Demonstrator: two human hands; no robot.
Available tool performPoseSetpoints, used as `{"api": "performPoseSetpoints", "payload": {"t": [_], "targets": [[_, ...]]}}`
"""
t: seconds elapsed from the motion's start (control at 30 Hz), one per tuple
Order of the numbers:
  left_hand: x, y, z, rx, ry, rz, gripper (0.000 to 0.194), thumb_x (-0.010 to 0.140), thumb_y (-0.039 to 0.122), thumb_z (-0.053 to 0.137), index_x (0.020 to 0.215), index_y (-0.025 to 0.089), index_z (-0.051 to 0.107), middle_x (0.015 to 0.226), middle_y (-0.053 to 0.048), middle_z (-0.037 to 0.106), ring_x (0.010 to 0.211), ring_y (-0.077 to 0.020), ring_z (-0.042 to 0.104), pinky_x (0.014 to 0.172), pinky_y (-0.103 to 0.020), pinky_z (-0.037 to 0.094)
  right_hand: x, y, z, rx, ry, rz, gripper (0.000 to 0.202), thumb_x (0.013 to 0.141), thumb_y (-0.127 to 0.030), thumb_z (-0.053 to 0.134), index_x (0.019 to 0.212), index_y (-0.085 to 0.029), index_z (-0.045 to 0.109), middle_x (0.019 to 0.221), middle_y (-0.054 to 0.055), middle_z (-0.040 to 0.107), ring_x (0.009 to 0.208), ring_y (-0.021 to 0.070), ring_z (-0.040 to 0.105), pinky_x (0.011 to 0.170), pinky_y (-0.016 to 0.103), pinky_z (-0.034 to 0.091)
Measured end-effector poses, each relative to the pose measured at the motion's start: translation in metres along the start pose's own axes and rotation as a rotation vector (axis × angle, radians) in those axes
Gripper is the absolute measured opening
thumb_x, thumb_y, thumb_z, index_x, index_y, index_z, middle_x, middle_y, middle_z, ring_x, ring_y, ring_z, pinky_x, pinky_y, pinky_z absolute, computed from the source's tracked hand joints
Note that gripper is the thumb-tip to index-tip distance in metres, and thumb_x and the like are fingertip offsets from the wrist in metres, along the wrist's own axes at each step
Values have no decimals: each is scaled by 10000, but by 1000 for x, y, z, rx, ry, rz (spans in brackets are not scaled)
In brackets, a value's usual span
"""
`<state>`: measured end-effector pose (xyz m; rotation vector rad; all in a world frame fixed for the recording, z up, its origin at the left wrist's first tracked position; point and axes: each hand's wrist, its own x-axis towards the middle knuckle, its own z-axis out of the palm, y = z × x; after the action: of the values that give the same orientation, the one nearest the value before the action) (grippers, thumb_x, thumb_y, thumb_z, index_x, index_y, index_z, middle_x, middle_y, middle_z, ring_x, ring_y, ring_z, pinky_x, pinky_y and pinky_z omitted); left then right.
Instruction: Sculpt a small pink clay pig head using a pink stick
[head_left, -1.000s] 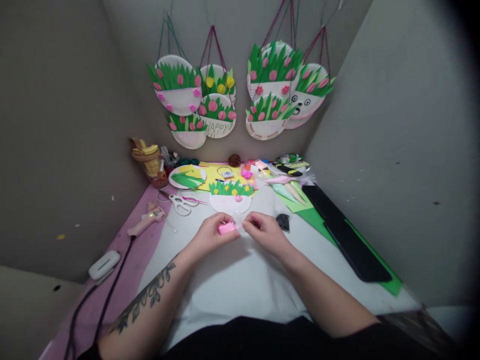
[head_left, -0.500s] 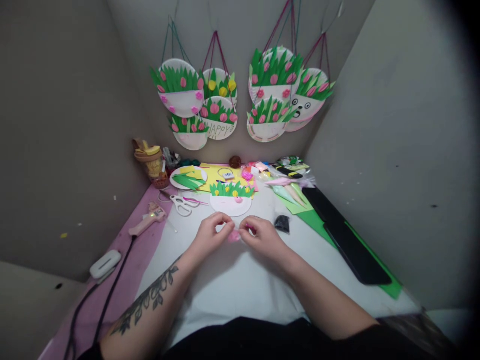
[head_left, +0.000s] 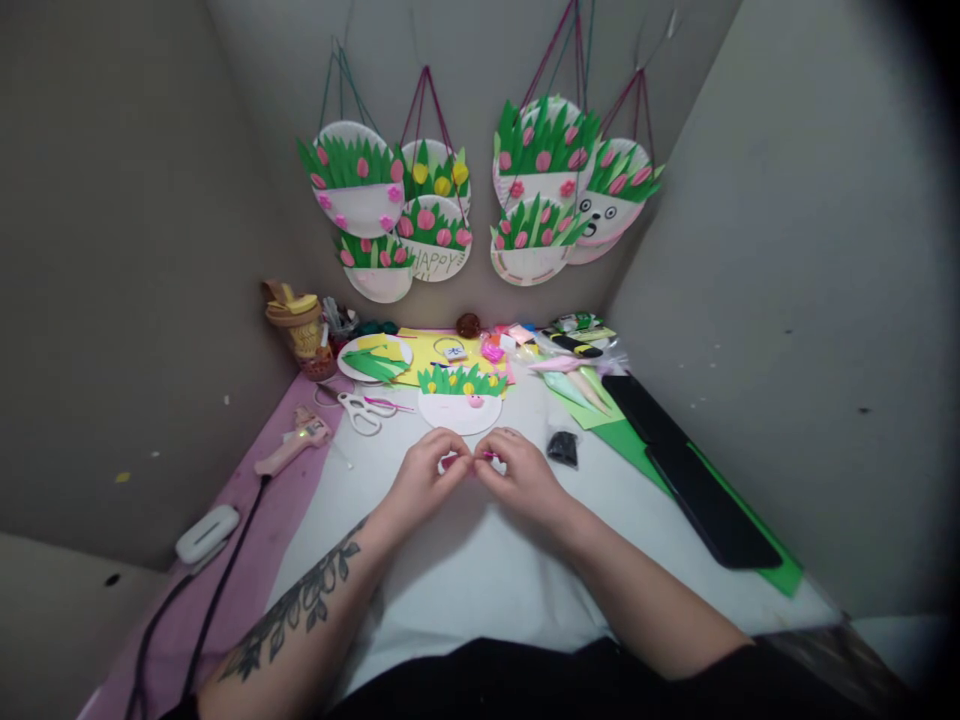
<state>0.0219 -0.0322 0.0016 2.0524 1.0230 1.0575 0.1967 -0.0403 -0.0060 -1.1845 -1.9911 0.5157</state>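
Note:
My left hand (head_left: 436, 470) and my right hand (head_left: 517, 470) meet fingertip to fingertip over the white table cover (head_left: 457, 570). Both are pinched on a small pink piece, mostly hidden by the fingers; bits of it show between them. Just beyond my hands lies a white plate craft (head_left: 459, 412) with green paper grass, yellow flowers and a pink spot. A small black packet (head_left: 562, 449) rests to the right of my right hand.
White scissors (head_left: 363, 412), a pink glue gun (head_left: 300, 440) and a white case (head_left: 208, 535) are on the left. A long black object (head_left: 697, 490) lies at right over green sheets. Plate baskets (head_left: 358, 205) hang on the back wall.
My fingertips have come together, and less of the pink piece shows below them. The whole view has shifted slightly.

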Motion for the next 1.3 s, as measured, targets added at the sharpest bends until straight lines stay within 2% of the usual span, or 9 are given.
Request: {"api": "performPoseSetpoints", "payload": {"t": [0.2,0.33,0.43,0.53,0.67,0.8,0.93,1.17,1.3], "targets": [[2,2,-9,-71,108,-91,121,846,221,562,741,181,607,821,-30,637,804,-148,591,742,-257,458,2,4,-7,-24,24,6,100,794,-150,533,721,-212,562,743,13,599,774,178,534,719,298,395],[3,1,-12,-42,73,-114,102,816,226,604,730,175,627,801,-32,656,798,-155,603,741,-263,456,2,10,-9,-95,-19,-1,98,814,-151,525,740,-209,554,761,24,601,787,187,528,718,305,382],[3,2,-12,-50,91,-109,128,816,238,615,707,172,635,781,-35,658,787,-157,606,721,-262,457,1,10,-10,-101,-35,-8,97,858,-178,512,775,-210,552,800,33,616,822,196,532,730,311,381],[2,0,-13,-103,127,-125,137,809,258,641,703,173,656,774,-38,666,779,-158,614,714,-262,466,0,8,-11,-127,4,-46,121,876,-172,476,773,-209,528,794,43,599,801,199,518,704,311,376],[3,-1,-15,-68,197,-120,110,781,261,678,704,184,669,787,-34,680,791,-161,614,735,-268,467,-2,8,-11,-140,45,-98,118,873,-166,472,774,-209,518,786,43,587,779,197,512,702,317,377],[3,2,-14,-38,145,-94,127,821,248,616,714,182,640,780,-28,659,775,-151,597,694,-254,450,-2,8,-9,-61,63,-91,90,868,-158,484,810,-212,527,831,38,595,818,189,532,747,314,397],[2,5,-11,-19,114,-69,163,840,255,581,696,180,597,758,-24,629,762,-147,583,680,-251,440,-2,6,-6,-82,91,-91,100,848,-142,459,786,-212,491,795,42,565,769,193,514,693,314,387],[0,5,-8,-11,93,-32,149,854,249,558,739,189,631,816,-40,651,822,-159,594,692,-257,440,-2,3,-6,-62,87,-111,92,861,-161,459,800,-216,500,813,42,579,805,196,525,735,320,397],[-1,5,-6,-7,118,-23,107,834,238,581,749,188,623,819,-37,654,824,-160,593,703,-262,442,-2,1,-3,-108,95,-122,102,832,-139,447,774,-217,475,776,42,563,769,200,508,698,322,382]]}}
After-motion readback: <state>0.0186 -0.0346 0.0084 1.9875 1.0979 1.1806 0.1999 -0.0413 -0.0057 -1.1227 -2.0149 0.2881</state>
